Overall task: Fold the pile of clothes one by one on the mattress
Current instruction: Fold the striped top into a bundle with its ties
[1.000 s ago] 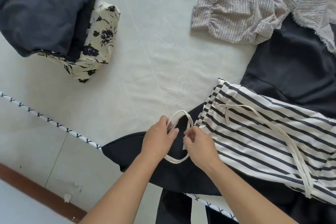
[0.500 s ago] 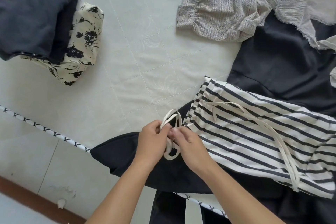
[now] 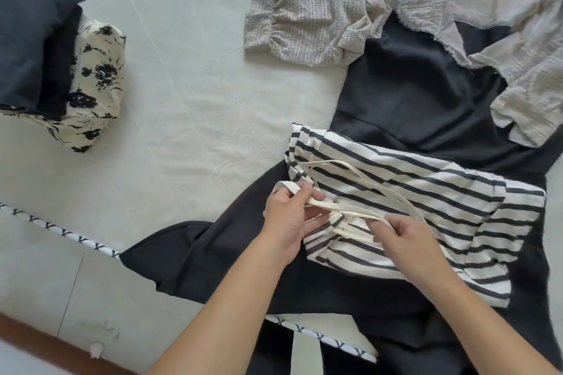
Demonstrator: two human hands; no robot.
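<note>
Cream drawstring (image 3: pixel 344 209) pinched between both hands, left hand (image 3: pixel 289 216), right hand (image 3: pixel 408 240)

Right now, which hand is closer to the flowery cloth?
Left. The left hand is right of the flowery cloth, across bare mattress; the right hand is farther right, over the striped garment.

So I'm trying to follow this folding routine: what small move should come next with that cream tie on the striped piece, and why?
Probably lay the gathered cream tie flat onto the striped garment and let go. The left hand grips its looped end and the right hand pinches the strands, so both hands are occupied. The striped garment lies unfolded on the black garment and needs free hands.
</note>
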